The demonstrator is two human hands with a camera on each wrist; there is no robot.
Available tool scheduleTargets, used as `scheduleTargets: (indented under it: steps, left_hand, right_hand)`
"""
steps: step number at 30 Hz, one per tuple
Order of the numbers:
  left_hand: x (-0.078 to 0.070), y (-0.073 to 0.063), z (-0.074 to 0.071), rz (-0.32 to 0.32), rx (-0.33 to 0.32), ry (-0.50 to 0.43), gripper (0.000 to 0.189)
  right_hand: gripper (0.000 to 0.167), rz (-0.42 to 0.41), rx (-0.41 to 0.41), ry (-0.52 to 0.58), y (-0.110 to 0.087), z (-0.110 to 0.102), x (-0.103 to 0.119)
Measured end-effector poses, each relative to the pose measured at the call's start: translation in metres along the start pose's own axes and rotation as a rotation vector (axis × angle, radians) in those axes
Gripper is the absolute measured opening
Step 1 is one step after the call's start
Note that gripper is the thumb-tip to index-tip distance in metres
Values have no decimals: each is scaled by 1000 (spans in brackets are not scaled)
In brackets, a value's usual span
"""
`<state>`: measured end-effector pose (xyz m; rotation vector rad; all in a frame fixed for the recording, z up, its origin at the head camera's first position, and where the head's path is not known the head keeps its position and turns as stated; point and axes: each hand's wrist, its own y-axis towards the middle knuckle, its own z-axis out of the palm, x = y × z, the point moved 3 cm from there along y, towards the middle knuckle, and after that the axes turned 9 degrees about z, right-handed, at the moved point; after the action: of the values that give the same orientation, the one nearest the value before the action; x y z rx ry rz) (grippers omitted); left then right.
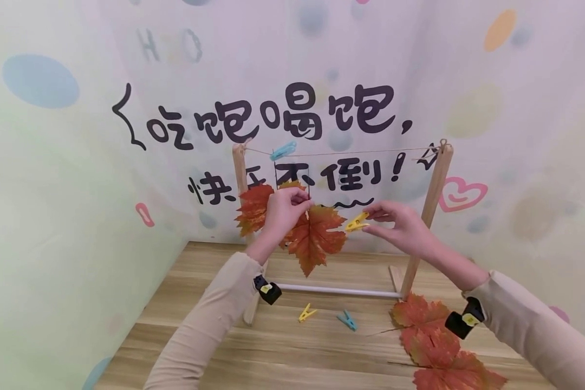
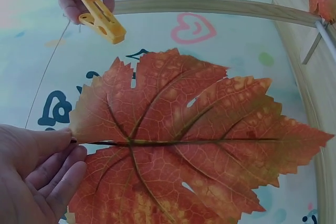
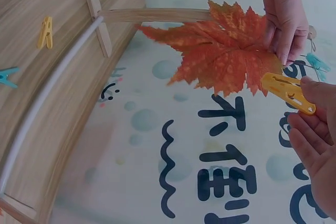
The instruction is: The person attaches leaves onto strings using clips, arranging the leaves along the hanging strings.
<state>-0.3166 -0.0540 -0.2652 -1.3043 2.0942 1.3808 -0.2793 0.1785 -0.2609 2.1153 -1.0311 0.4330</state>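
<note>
A wood-grain table (image 1: pixel 283 352) fills the lower part of the head view, bearing a wooden frame (image 1: pixel 436 184) whose posts hold a cord (image 1: pixel 361 152) stretched across mid-picture. Overlapping loose leaves (image 1: pixel 436 346) lie at lower right, apart from the work. At centre, below the cord, is the held leaf (image 1: pixel 316 235); the left hand (image 1: pixel 287 208) pinches its stem near the base, so the blade hangs flat and the stem points up. Left of it, a second leaf (image 1: pixel 255 208), partly hidden, seems to hang from the blue clip (image 1: pixel 284 151) on the cord. The right hand (image 1: pixel 402 225), right of centre, grips a yellow clip (image 1: pixel 357 222) between thumb and fingers by its handle end, probably to leave the nose free, facing the leaf. A spare yellow clip (image 1: pixel 306 312) and spare blue clip (image 1: pixel 347 320) lie at lower centre, seemingly within easy reach.
</note>
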Motion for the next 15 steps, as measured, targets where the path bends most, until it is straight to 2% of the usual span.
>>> scheduleTargets:
  steps: [9,15]
  left_hand:
    - [-4,3,-1,6,-33,27,11]
    - [-7,7,-1,-3,-66,39,9]
  right_hand:
    - [28,-25,-93,-28,12,-8,3]
    - [28,-11,-98,-30,21,-14,11]
